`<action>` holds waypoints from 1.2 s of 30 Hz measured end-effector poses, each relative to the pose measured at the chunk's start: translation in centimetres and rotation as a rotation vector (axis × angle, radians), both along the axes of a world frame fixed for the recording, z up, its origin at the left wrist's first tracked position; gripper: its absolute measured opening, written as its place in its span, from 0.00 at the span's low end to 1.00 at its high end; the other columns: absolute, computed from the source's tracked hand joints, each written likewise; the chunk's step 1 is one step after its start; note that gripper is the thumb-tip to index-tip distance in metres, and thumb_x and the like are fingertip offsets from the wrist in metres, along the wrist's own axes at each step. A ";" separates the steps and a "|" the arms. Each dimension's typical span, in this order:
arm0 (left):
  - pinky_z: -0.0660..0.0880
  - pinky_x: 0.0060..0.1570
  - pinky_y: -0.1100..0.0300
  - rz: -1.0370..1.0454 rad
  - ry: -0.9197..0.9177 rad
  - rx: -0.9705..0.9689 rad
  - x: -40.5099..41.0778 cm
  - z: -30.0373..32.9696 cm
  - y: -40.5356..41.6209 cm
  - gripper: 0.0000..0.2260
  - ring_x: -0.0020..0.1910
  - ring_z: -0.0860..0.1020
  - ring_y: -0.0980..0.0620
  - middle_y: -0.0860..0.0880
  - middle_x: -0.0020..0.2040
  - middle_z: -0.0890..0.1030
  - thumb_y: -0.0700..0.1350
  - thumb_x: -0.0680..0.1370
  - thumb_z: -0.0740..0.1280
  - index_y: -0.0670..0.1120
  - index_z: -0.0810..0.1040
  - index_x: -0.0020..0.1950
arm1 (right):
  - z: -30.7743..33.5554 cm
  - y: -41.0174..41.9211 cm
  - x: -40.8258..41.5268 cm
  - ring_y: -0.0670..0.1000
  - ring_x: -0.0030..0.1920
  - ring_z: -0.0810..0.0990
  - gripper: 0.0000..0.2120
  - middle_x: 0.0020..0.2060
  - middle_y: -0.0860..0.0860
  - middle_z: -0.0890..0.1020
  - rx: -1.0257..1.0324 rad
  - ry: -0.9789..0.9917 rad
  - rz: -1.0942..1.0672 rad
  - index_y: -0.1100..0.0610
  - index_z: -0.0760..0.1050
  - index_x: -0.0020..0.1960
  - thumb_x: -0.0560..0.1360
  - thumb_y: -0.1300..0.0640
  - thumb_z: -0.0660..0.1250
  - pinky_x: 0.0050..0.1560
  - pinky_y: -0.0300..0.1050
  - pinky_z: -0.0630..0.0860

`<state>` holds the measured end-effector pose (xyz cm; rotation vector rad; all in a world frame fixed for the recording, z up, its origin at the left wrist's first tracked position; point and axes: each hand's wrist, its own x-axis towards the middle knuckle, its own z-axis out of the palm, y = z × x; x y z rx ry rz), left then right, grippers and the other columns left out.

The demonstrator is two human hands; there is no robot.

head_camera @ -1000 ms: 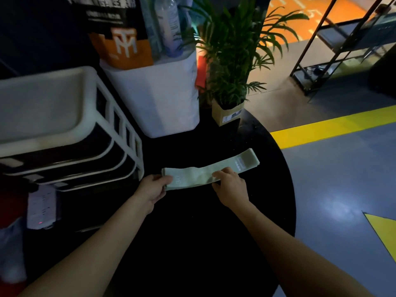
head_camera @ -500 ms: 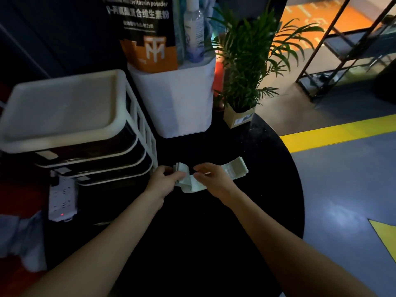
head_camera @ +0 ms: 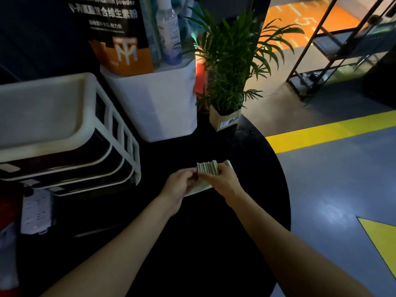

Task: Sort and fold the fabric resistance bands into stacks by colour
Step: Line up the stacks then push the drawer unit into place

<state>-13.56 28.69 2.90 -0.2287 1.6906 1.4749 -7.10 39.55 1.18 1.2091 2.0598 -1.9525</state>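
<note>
- The pale green fabric band is gathered into a compact pleated bundle between both hands, over the far middle of the round black table. A second ago it lay stretched flat on the table; half a second ago it was partly folded. The fold has advanced quickly and, by my judgement, is close to complete.
- Condition of the band: several parallel folded edges stand upright in a ribbed row; a loose tail shows beyond the right hand and another flap below, touching or near the tabletop.
- Left hand: fingers curled, pinching the left end of the bundle.
- Right hand: fingers curled round the right end, grasping it.
- No finished stack of any colour is visible, so sorting appears to be at an early stage.
- Surroundings: a white tiered rack left of the hands, a white bin behind, a potted plant beside that.
</note>
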 end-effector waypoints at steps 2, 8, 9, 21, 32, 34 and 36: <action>0.68 0.53 0.58 0.011 -0.053 0.020 0.1 -0.2 0.1 0.14 0.48 0.77 0.51 0.44 0.53 0.78 0.38 0.82 0.52 0.39 0.75 0.62 | -0.3 0.4 0.1 0.44 0.30 0.72 0.09 0.30 0.47 0.73 0.083 -0.018 -0.029 0.58 0.74 0.42 0.69 0.56 0.74 0.30 0.35 0.67; 0.68 0.44 0.63 -0.059 -0.085 0.043 0.2 -0.3 0.4 0.13 0.46 0.76 0.56 0.48 0.52 0.77 0.38 0.82 0.52 0.42 0.75 0.59 | -0.9 1.6 0.3 0.47 0.32 0.73 0.08 0.32 0.49 0.74 0.196 -0.072 -0.042 0.58 0.74 0.44 0.69 0.57 0.72 0.30 0.39 0.67; 0.68 0.44 0.63 -0.085 -0.035 0.014 0.1 -0.5 0.5 0.12 0.46 0.75 0.56 0.47 0.52 0.77 0.38 0.82 0.54 0.42 0.76 0.58 | -0.9 2.0 0.3 0.48 0.34 0.74 0.10 0.35 0.50 0.75 0.196 -0.076 -0.048 0.59 0.74 0.46 0.70 0.56 0.72 0.31 0.40 0.68; 0.71 0.54 0.54 -0.039 0.247 -0.466 -0.2 -5.1 -0.7 0.27 0.60 0.74 0.43 0.42 0.63 0.73 0.46 0.73 0.73 0.40 0.66 0.67 | -3.0 3.2 2.0 0.55 0.57 0.70 0.16 0.50 0.53 0.72 0.455 -0.189 -0.040 0.58 0.70 0.56 0.72 0.54 0.70 0.54 0.50 0.73; 0.73 0.37 0.61 -0.014 0.009 -0.256 0.0 -5.3 -0.3 0.14 0.41 0.78 0.51 0.46 0.47 0.79 0.44 0.73 0.72 0.43 0.74 0.55 | -4.1 5.9 2.7 0.49 0.41 0.77 0.18 0.46 0.53 0.77 0.173 -0.194 -0.022 0.60 0.71 0.58 0.73 0.54 0.70 0.36 0.39 0.73; 0.71 0.34 0.62 -0.013 0.013 -0.253 0.1 -5.4 -0.2 0.15 0.39 0.78 0.51 0.46 0.45 0.79 0.42 0.72 0.72 0.42 0.74 0.56 | -4.1 6.6 2.7 0.49 0.37 0.77 0.15 0.40 0.52 0.78 0.095 -0.189 -0.004 0.61 0.74 0.55 0.72 0.56 0.71 0.35 0.40 0.74; 0.73 0.36 0.60 -0.028 0.021 -0.253 0.1 -5.7 -0.4 0.15 0.42 0.79 0.48 0.45 0.46 0.80 0.41 0.73 0.72 0.39 0.74 0.57 | -4.0 7.1 2.5 0.50 0.35 0.77 0.13 0.36 0.53 0.78 0.008 -0.185 0.011 0.63 0.76 0.53 0.72 0.57 0.71 0.36 0.42 0.74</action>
